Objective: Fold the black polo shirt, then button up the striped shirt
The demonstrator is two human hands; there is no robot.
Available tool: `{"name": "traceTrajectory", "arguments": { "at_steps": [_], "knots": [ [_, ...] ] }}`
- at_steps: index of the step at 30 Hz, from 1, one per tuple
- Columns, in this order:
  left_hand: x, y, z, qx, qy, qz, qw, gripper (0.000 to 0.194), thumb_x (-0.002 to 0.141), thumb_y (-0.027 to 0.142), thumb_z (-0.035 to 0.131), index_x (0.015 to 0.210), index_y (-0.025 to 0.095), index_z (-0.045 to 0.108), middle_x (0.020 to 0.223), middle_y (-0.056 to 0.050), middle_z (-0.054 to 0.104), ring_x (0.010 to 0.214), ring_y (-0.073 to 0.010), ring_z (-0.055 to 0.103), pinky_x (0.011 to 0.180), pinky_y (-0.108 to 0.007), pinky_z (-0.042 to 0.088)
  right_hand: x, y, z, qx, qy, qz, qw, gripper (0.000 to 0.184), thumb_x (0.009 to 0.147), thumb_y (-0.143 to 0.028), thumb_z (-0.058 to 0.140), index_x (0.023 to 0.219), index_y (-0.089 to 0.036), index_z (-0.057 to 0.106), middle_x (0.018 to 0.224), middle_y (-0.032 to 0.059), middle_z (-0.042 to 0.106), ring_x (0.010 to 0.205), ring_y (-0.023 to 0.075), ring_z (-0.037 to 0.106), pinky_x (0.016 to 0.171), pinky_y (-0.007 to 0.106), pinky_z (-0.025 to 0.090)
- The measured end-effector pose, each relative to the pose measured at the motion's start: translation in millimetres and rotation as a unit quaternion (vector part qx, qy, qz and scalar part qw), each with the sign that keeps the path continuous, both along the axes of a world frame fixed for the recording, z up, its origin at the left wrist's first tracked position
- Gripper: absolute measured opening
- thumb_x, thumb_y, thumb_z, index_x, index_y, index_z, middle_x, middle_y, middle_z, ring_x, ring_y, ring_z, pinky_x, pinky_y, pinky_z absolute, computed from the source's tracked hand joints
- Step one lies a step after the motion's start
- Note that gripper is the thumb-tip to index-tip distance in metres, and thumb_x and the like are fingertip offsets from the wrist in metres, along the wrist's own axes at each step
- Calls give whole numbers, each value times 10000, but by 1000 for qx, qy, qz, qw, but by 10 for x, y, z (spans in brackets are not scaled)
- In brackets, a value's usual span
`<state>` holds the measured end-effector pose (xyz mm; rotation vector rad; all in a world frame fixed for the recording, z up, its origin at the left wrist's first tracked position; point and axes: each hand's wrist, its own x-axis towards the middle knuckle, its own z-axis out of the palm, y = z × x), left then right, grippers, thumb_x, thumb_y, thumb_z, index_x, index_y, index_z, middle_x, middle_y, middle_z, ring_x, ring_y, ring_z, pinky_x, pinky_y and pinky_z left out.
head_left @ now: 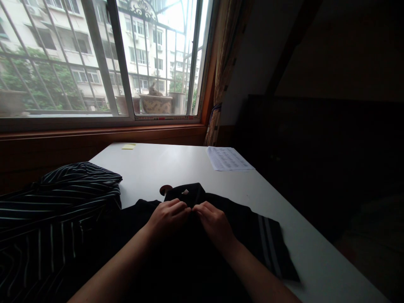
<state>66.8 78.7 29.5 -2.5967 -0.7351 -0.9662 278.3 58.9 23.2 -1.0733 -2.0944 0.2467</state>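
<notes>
A black collared shirt lies spread over the white table, with two grey stripes on its right-hand sleeve. At its collar shows a small pale label. Just below the collar, my left hand pinches the shirt's front with bent fingers. Close beside it, almost touching, my right hand pinches the same dark fabric. Whether a button sits between the fingertips is too dark to make out. The lower part of the shirt is lost in shadow under my forearms.
On the left a black-and-white striped garment is heaped on the white table. Printed sheets lie at the back right, a yellow note at the back left. A brown round object shows behind the collar. A barred window stands beyond.
</notes>
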Motion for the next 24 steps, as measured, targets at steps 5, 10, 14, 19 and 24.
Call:
{"name": "traceTrajectory", "arguments": {
  "at_steps": [5,10,14,19,24],
  "knots": [
    [2,4,-12,12,-10,-6,1000,185,1003,203,474,971,175,654,792,-27,632,686,-130,588,573,-240,494,-7,-6,16,-4,51,23,998,227,989,-185,465,1006,-249,682,918,32,675,836,162,660,772,274,530],
    [-2,0,2,23,-6,-11,1000,157,997,193,496,954,161,643,804,-26,649,678,-130,589,559,-254,487,-8,3,18,-23,79,23,996,190,981,-187,489,983,-256,665,920,16,668,851,164,659,795,284,519],
    [0,-5,9,17,-9,-15,1000,148,999,189,493,991,160,638,825,-30,656,705,-133,604,590,-261,508,-14,0,6,-26,92,23,995,158,969,-183,502,990,-256,641,929,16,668,880,171,660,821,300,518],
    [-7,6,-18,9,-10,-18,1000,135,994,186,498,1004,155,629,838,-35,655,711,-138,606,592,-264,515,-22,12,-49,-57,134,-10,989,148,898,-179,592,1031,-241,577,955,19,659,880,175,660,808,307,540],
    [-9,19,-34,5,-16,-22,1000,148,997,192,486,1017,156,628,834,-38,649,701,-132,598,586,-252,514,-25,35,-69,-90,162,-18,983,165,862,-188,621,1018,-228,584,927,14,655,844,166,664,773,287,552]
  ]
}}
